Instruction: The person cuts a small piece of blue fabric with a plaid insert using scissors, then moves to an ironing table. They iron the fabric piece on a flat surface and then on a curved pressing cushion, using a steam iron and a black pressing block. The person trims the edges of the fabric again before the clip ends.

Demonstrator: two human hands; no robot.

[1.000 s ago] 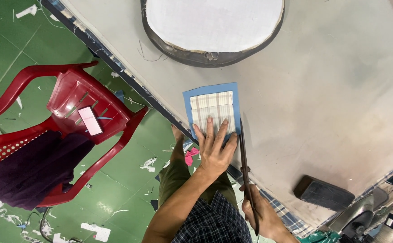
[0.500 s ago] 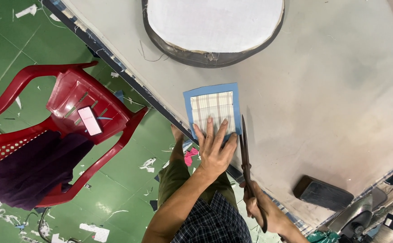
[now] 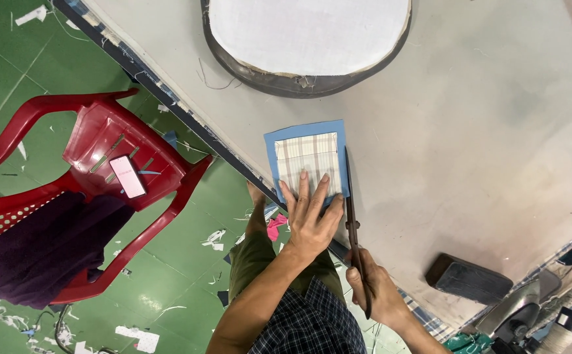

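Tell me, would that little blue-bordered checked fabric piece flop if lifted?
Probably: the fabric piece lies quite flat and thin, so likely limp and light. The left hand presses it down beside the scissors, suggesting it slides easily on the table.

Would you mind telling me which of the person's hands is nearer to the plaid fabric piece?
Left. The left hand lies flat on the plaid fabric piece, fingers spread over its near edge. The right hand is off it, back at the table edge, holding the scissors.
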